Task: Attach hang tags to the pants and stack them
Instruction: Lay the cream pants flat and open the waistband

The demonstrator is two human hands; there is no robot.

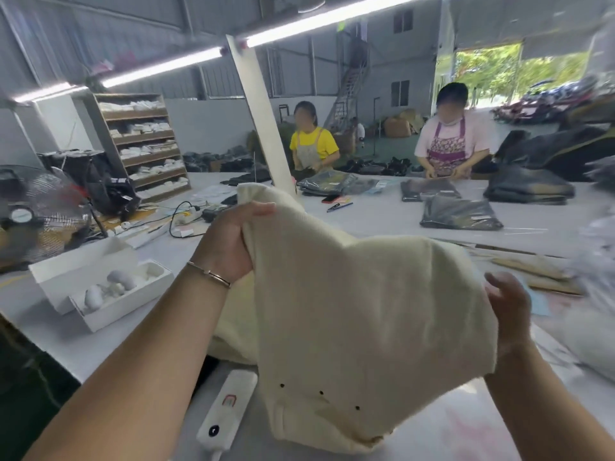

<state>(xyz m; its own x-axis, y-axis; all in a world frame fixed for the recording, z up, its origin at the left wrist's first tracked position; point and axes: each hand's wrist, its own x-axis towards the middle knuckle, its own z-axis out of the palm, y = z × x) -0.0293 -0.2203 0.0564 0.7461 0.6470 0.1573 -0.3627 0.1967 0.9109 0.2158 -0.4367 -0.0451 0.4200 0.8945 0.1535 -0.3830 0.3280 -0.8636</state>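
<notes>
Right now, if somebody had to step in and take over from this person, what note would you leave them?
Left hand: grip closed on the upper left edge of the cream pants, lifted off the table.
Right hand: grip on the right edge of the same fabric.
A second cream garment lies on the table beneath it.
The white box at left holds pale rounded items; I cannot tell what they are. A white tool lies near the front edge.
Done: no hang tag shows on the held pair.
Left: tag it, lay it on the stack, carry on.
</notes>
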